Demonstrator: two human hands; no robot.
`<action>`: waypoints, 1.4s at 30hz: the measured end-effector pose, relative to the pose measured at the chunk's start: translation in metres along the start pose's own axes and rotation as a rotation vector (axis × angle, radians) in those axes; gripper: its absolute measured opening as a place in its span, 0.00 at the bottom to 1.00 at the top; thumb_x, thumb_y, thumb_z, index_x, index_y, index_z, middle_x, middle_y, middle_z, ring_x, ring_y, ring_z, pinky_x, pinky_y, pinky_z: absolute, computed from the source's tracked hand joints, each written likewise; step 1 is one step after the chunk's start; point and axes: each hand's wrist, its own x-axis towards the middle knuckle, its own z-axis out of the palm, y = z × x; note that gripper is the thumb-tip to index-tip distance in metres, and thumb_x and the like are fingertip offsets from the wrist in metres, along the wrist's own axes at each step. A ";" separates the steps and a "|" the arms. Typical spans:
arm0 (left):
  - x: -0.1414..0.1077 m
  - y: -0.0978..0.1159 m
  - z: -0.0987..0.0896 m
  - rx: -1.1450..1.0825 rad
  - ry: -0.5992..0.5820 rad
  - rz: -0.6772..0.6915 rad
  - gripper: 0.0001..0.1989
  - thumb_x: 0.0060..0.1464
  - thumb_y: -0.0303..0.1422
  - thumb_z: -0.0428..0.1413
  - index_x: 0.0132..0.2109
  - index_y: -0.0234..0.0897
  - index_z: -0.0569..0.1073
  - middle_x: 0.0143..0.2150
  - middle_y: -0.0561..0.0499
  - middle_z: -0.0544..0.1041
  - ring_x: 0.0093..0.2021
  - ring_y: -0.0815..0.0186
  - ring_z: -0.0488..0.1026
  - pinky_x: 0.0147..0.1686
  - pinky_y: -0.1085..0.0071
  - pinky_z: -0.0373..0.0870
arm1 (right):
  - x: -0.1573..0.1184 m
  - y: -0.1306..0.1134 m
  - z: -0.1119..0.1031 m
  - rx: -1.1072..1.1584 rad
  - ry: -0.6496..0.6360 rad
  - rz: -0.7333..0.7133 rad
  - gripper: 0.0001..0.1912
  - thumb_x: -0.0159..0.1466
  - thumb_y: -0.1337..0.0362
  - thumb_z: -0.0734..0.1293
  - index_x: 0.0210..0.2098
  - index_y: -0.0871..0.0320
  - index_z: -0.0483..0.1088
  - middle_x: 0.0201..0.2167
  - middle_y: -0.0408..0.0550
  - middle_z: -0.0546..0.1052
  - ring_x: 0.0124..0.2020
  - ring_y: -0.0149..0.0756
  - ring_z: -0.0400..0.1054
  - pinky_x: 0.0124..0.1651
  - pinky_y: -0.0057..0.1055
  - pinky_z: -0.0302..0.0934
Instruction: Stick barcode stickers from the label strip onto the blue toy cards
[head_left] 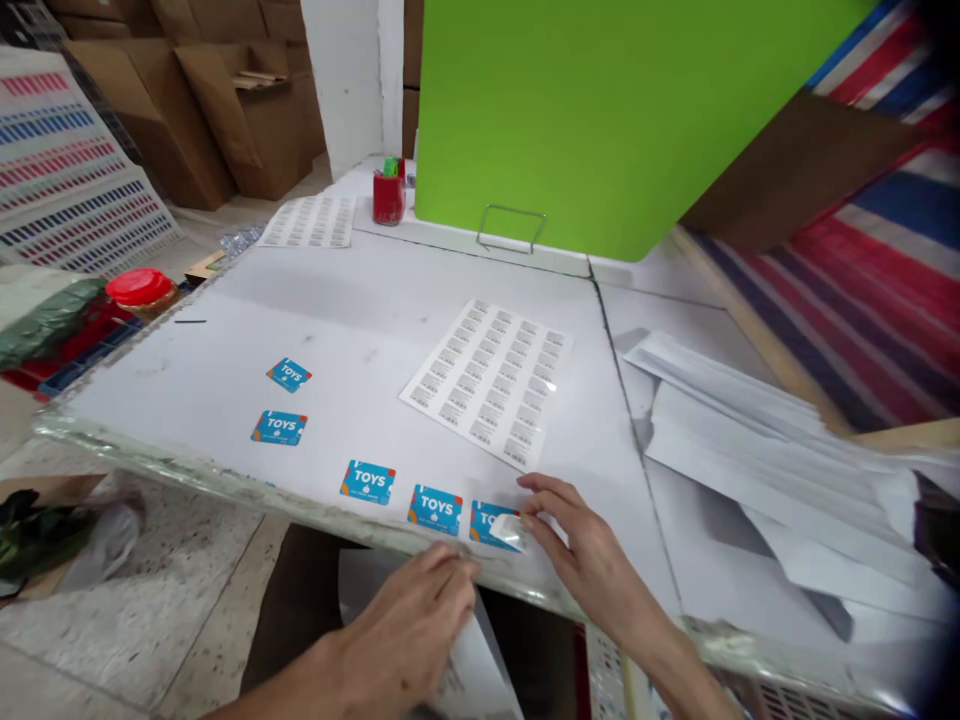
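A person's right hand pinched a pale sticker over the rightmost card, near the edge of the table, work calling for light, level fingertips. The left hand curled over a sheet, its grip unclear.

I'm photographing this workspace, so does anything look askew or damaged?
The loose white paper pile at the right is fanned unevenly, its edges out of line. The flat white tabletop also looks ragged along its near edge.
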 end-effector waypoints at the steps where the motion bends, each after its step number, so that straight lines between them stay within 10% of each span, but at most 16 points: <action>1: 0.000 -0.002 0.005 0.032 -0.019 0.023 0.12 0.50 0.17 0.43 0.38 0.36 0.64 0.43 0.47 0.70 0.45 0.61 0.65 0.48 0.66 0.63 | 0.001 0.001 0.003 0.003 -0.030 -0.012 0.09 0.64 0.66 0.57 0.30 0.55 0.65 0.43 0.51 0.69 0.50 0.38 0.62 0.47 0.36 0.61; 42: 0.004 -0.012 0.029 0.131 0.044 0.063 0.13 0.49 0.14 0.41 0.35 0.32 0.65 0.51 0.41 0.69 0.45 0.61 0.66 0.47 0.64 0.63 | 0.017 0.007 0.008 0.030 -0.220 -0.078 0.09 0.63 0.73 0.57 0.29 0.57 0.64 0.41 0.48 0.66 0.44 0.35 0.62 0.46 0.36 0.61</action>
